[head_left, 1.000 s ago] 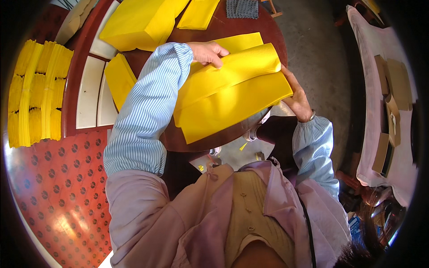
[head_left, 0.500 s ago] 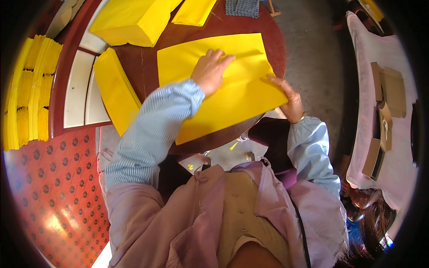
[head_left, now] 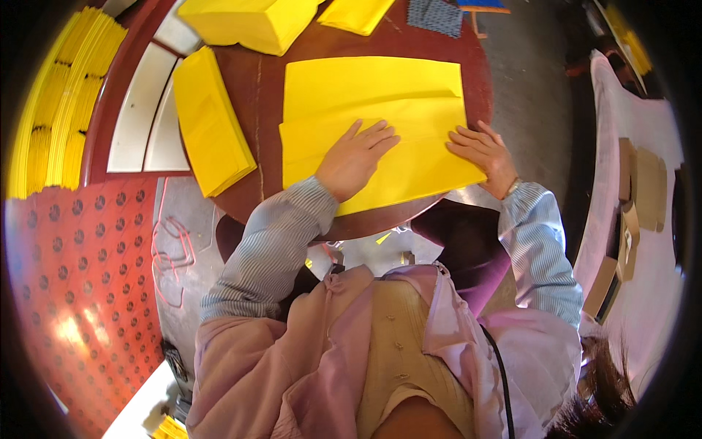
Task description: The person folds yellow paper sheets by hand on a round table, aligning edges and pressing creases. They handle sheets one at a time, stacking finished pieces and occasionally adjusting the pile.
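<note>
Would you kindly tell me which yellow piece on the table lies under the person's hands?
The broad yellow piece central in view; the left hand and right hand rest on it alone.

A workshop, by the look of it: yellow stacks [head_left: 66, 110] line the left edge, bundles [head_left: 212, 124] share a round table [head_left: 268, 110] at upper centre with a sheet [head_left: 409, 121], and open cartons [head_left: 649, 192] sit at right, across a grey floor [head_left: 528, 88].

striped blue-white sleeves [head_left: 545, 252], eight and three o'clock; pink jacket [head_left: 245, 380], hangs open; beige buttoned top [head_left: 398, 322], six o'clock; black cord [head_left: 504, 388], five o'clock.
</note>
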The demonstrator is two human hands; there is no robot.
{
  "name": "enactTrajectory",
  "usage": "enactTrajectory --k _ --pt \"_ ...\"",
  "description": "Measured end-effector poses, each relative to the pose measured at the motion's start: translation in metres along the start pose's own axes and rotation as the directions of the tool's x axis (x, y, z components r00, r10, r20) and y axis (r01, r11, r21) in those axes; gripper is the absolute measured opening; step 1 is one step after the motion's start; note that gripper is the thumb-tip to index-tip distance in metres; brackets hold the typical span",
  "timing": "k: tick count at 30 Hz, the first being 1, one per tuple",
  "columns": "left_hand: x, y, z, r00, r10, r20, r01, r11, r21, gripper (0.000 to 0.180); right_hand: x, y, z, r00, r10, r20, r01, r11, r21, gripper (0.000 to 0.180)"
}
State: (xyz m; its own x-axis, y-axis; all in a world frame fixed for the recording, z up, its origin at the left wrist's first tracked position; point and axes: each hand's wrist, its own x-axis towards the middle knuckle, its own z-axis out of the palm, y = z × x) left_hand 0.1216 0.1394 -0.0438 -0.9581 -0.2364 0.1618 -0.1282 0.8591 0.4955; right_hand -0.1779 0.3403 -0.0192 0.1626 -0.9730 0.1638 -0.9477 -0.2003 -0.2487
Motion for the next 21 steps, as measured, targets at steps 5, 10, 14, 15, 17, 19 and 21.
enactTrajectory --k 5,10,14,15,17,19,21 --pt "-0.083 -0.010 -0.040 0.974 -0.197 -0.115 0.178 0.971 -0.157 0.041 -0.005 0.008 0.001 1.000 0.025 0.014 -0.026 0.998 0.054 0.046" --pt "-0.125 -0.023 -0.068 0.967 -0.256 -0.002 0.245 0.927 -0.285 0.047 -0.005 0.024 0.001 0.992 0.114 0.055 -0.125 0.961 0.247 0.034" --pt "-0.131 -0.030 -0.069 0.968 -0.232 -0.096 0.179 0.906 -0.384 0.062 -0.003 0.028 0.008 0.946 0.323 -0.038 -0.284 0.878 0.384 0.024" --pt "-0.131 -0.030 -0.067 0.951 -0.299 -0.081 0.239 0.874 -0.423 0.066 -0.002 0.029 0.009 0.945 0.325 -0.030 -0.285 0.867 0.409 0.023" --pt "-0.132 -0.024 -0.059 0.901 -0.426 -0.082 0.327 0.791 -0.517 0.073 0.000 0.031 0.009 0.941 0.339 -0.026 -0.297 0.856 0.422 0.023" --pt "-0.124 -0.020 -0.042 0.792 -0.593 -0.147 0.385 0.671 -0.634 0.075 0.002 0.031 0.010 0.933 0.359 -0.033 -0.317 0.859 0.402 0.023" --pt "-0.119 -0.020 -0.029 0.694 -0.690 -0.205 0.394 0.602 -0.694 0.077 0.003 0.029 0.011 0.909 0.417 -0.020 -0.365 0.817 0.447 0.023"
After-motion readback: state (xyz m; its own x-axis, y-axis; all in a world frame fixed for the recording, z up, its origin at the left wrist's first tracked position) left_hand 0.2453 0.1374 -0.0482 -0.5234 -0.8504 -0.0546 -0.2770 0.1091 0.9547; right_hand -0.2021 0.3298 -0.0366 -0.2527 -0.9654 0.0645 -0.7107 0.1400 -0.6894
